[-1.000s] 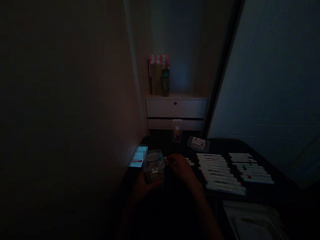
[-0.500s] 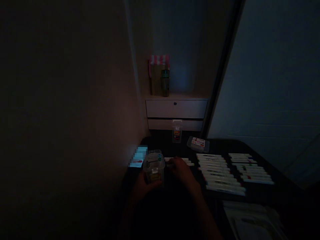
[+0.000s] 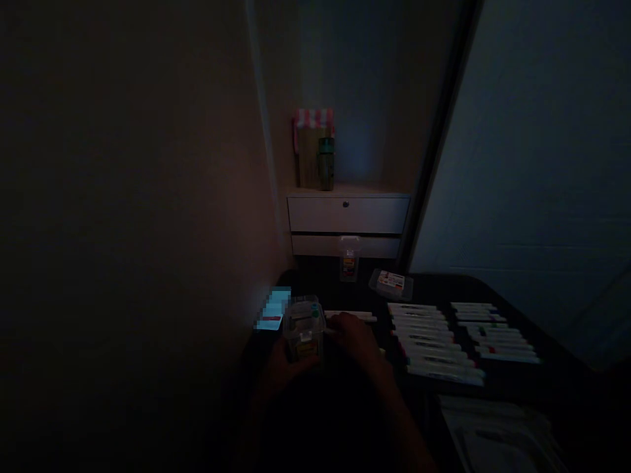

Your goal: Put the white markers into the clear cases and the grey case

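The scene is very dark. My left hand [image 3: 277, 372] is wrapped round the lower side of a clear plastic box [image 3: 304, 327] that stands on a dark table [image 3: 497, 292]. My right hand [image 3: 355, 338] rests just right of the box, fingers curled over white markers [image 3: 351, 316]; it seems to grip one, but the darkness hides which. Two rows of white markers [image 3: 434, 341] lie side by side to the right of that hand.
A small clear lid or case [image 3: 392, 282] and a small bottle [image 3: 349, 260] lie at the table's back. Behind stands a white drawer unit [image 3: 348, 223] with a striped box and green bottle [image 3: 325, 163] on top. White sheets [image 3: 497, 433] lie at the near right.
My right hand has drawn back a little toward me and toward the box, uncovering the white markers lying behind it. My left hand and the box have stayed put.
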The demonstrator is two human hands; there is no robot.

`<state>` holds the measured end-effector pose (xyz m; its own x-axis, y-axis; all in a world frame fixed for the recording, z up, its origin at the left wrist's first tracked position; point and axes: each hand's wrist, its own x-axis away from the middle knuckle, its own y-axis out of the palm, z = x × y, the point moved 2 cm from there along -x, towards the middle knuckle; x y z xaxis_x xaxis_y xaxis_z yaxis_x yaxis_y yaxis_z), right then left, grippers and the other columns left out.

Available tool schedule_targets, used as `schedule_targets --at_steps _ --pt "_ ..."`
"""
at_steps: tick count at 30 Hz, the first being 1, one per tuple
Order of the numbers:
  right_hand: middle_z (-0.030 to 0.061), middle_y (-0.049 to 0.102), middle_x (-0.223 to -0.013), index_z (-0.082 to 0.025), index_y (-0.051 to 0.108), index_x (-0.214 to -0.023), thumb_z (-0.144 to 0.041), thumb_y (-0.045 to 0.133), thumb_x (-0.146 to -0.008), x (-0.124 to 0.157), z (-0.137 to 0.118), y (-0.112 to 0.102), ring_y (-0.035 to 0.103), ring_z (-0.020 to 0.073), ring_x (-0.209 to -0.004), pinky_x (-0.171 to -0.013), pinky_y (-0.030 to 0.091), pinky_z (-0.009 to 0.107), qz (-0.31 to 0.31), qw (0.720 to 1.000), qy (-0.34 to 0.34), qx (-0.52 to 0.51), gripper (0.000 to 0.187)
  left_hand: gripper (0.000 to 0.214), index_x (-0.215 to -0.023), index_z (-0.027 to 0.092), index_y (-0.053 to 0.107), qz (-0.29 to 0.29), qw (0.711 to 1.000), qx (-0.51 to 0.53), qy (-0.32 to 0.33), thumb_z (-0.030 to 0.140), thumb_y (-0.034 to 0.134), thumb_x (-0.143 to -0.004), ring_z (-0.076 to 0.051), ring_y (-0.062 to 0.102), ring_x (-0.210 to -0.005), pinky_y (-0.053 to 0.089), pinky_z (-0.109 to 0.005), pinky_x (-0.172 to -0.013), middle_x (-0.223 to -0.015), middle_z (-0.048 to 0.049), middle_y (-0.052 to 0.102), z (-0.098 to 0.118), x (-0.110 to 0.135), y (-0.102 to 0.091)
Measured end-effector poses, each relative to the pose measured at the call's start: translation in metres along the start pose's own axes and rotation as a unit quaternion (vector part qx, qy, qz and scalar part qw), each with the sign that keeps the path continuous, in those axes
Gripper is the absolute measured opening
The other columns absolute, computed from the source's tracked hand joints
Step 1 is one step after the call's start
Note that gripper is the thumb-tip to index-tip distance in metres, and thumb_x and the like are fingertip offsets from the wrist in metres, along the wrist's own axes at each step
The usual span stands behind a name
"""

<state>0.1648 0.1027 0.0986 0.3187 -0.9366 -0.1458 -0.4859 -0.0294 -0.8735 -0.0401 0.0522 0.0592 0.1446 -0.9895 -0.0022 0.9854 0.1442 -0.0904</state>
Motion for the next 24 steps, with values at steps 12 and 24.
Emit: schedule_targets --at_steps 12,24 --pt "0.0068 0.074 -0.108 -0.022 0.072 -0.118 -0.030 0.061 -0.096 0.002 -0.017 -0.035 0.067 0.0190 -0.081 -0.075 0.053 0.032 0.230 0.947 -0.067 -0.216 0.027 0.062 -0.107 0.017 0.070 0.001 1.000 -0.011 0.005 0.032 0.096 -0.053 -0.035 0.077 -0.104 0.062 -0.045 -0.092 -0.110 -0.0119 0.082 0.000 0.001 0.000" --pt "0.0071 0.073 -0.104 -0.022 0.072 -0.119 -0.031 0.062 -0.094 0.008 -0.026 -0.051 0.068 0.0194 -0.085 -0.075 0.055 0.032 0.308 0.899 -0.073 -0.303 0.028 0.065 -0.109 0.016 0.071 -0.010 1.000 -0.010 0.007 0.035 0.097 -0.053 -0.035 0.077 -0.103 0.063 -0.046 -0.091 -0.108 -0.0126 0.082 -0.001 0.000 -0.001"
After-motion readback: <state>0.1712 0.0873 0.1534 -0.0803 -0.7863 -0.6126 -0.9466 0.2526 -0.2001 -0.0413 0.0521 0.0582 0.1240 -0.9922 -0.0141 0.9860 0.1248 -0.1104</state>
